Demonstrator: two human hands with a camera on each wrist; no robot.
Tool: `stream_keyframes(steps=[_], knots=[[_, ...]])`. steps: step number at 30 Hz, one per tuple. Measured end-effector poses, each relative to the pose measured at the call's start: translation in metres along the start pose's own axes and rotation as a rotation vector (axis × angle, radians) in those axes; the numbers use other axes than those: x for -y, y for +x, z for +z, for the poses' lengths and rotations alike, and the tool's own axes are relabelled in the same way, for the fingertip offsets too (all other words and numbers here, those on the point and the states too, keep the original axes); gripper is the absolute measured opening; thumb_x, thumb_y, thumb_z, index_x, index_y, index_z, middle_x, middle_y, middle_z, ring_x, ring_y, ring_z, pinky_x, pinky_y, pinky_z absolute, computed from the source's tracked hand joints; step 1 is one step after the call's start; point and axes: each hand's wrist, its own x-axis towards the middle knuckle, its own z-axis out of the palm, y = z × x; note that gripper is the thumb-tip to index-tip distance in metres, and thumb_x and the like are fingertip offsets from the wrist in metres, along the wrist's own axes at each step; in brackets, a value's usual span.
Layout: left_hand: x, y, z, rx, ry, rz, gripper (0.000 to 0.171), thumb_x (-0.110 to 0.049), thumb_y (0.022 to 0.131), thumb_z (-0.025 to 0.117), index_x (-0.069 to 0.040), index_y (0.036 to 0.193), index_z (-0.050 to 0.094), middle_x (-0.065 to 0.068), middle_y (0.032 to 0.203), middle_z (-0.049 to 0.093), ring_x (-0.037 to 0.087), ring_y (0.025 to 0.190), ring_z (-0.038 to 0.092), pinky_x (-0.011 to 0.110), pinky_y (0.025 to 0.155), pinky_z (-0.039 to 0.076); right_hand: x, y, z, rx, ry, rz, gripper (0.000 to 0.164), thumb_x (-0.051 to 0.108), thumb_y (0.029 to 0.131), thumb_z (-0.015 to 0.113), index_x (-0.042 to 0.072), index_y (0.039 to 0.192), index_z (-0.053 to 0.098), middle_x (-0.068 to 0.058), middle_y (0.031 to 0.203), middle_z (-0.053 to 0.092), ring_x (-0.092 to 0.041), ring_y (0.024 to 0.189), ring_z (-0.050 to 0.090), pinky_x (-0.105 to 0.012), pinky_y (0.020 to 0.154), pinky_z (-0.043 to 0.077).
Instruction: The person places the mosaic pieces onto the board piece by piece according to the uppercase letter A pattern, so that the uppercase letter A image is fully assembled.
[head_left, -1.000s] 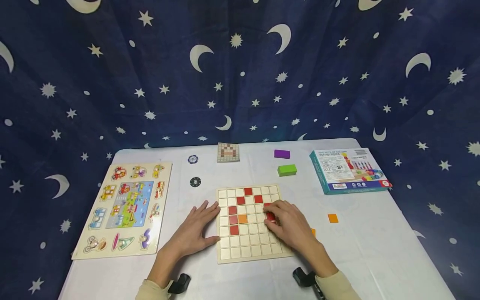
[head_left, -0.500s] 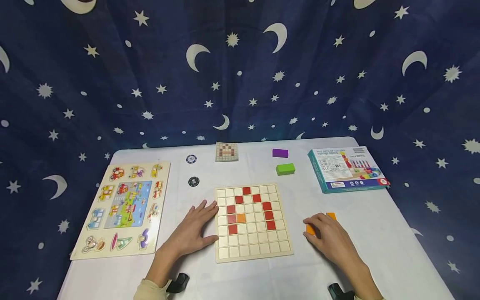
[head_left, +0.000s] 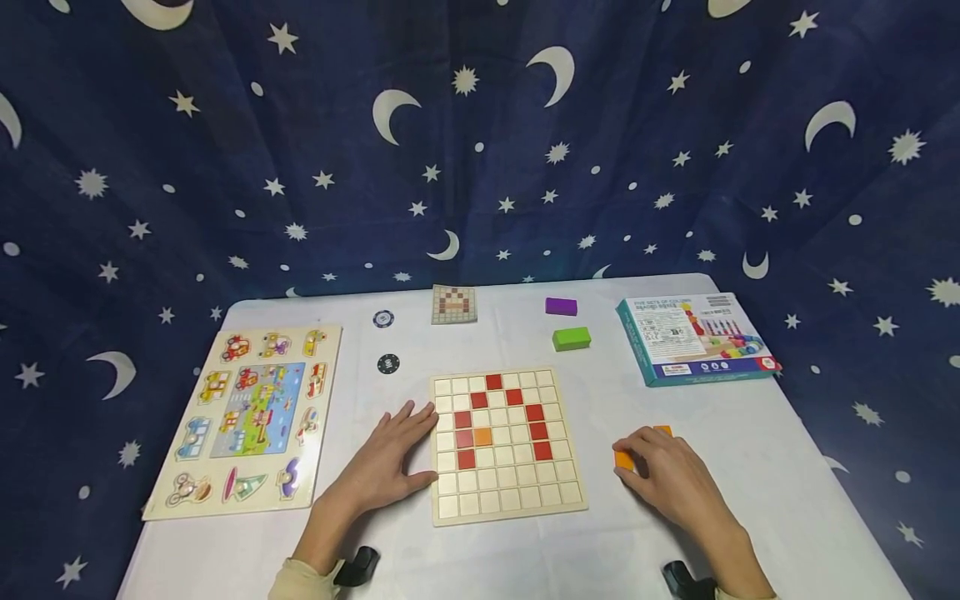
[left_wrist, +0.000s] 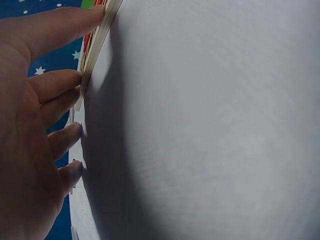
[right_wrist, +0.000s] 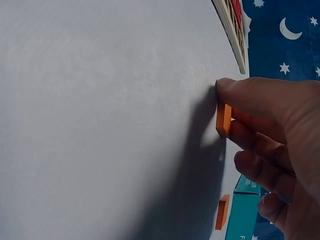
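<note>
Counter (head_left: pixel 675 533): covered in a matt white sheet, smooth, faintly fibrous in the wrist views. Grid board (head_left: pixel 506 508): pale unfinished-looking wood, matt, with red painted squares of low sheen. Orange tile (right_wrist: pixel 223 120), pinched by the right hand (head_left: pixel 671 479): flat painted wood by appearance, matt faces, clean edges. Vehicle peg puzzle (head_left: pixel 247 417): light plywood with printed colour pieces, slightly satin. Toy box (head_left: pixel 693 342): printed cardboard, lightly glossy. Green block (head_left: pixel 572 338) and purple block (head_left: pixel 561 307): painted, smooth, matt. Backdrop (head_left: pixel 480 142): dark blue woven cloth, printed moons and stars, soft folds.
</note>
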Motion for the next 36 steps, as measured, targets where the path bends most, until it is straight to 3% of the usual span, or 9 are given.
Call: stream_keyframes(steps=[6,11,18,23,30,36], knots=[[-0.001,-0.001,-0.001,-0.004,-0.001,0.007,0.085,-0.036,0.087,0.084,-0.007,0.159,0.05,0.008,0.171,0.044,0.041,0.163,0.031,0.067,0.133,0.024,0.012,0.013,0.005,-0.032,0.021,-0.002,0.027,0.025,0.08,0.092,0.016,0.104,0.082,0.004,0.099,0.076,-0.016,0.09,0.067,-0.044,0.084,0.055],[0.0,-0.002,-0.002,-0.002,-0.002,-0.003,0.085,-0.036,0.087,0.084,-0.007,0.159,0.05,0.008,0.171,0.044,0.041,0.163,0.031,0.066,0.133,0.024,0.048,0.037,0.013,-0.05,0.049,-0.059,0.031,0.029,0.081,0.092,0.015,0.108,0.082,0.003,0.101,0.076,-0.015,0.091,0.065,-0.039,0.083,0.056],[0.001,-0.003,0.0,-0.005,-0.013,0.001,0.085,-0.036,0.087,0.084,-0.007,0.159,0.05,0.007,0.171,0.044,0.041,0.164,0.03,0.067,0.133,0.024,0.103,0.068,0.031,-0.061,0.091,-0.203,0.031,0.034,0.083,0.091,0.017,0.108,0.082,0.005,0.102,0.075,-0.013,0.093,0.064,-0.034,0.083,0.055],[0.001,-0.002,0.0,-0.004,-0.01,-0.001,0.085,-0.035,0.087,0.084,-0.008,0.16,0.05,0.007,0.171,0.043,0.04,0.164,0.029,0.066,0.134,0.023,0.125,0.082,0.039,-0.024,0.093,-0.262,0.027,0.032,0.085,0.088,0.018,0.107,0.082,0.004,0.106,0.078,-0.015,0.1,0.067,-0.035,0.09,0.057],[0.001,0.0,-0.001,-0.004,-0.007,0.005,0.085,-0.035,0.087,0.084,-0.008,0.16,0.05,0.006,0.172,0.043,0.04,0.164,0.029,0.066,0.134,0.023,0.129,0.085,0.04,0.016,0.111,-0.273,0.027,0.029,0.087,0.087,0.017,0.111,0.082,0.003,0.11,0.078,-0.017,0.104,0.068,-0.038,0.097,0.058],[0.0,0.0,-0.001,0.001,-0.013,-0.003,0.085,-0.035,0.087,0.085,-0.008,0.16,0.049,0.006,0.172,0.042,0.039,0.165,0.028,0.065,0.134,0.022,0.11,0.079,0.036,-0.011,0.143,-0.28,0.033,0.029,0.091,0.084,0.017,0.121,0.08,0.003,0.117,0.075,-0.016,0.108,0.067,-0.04,0.098,0.059]])
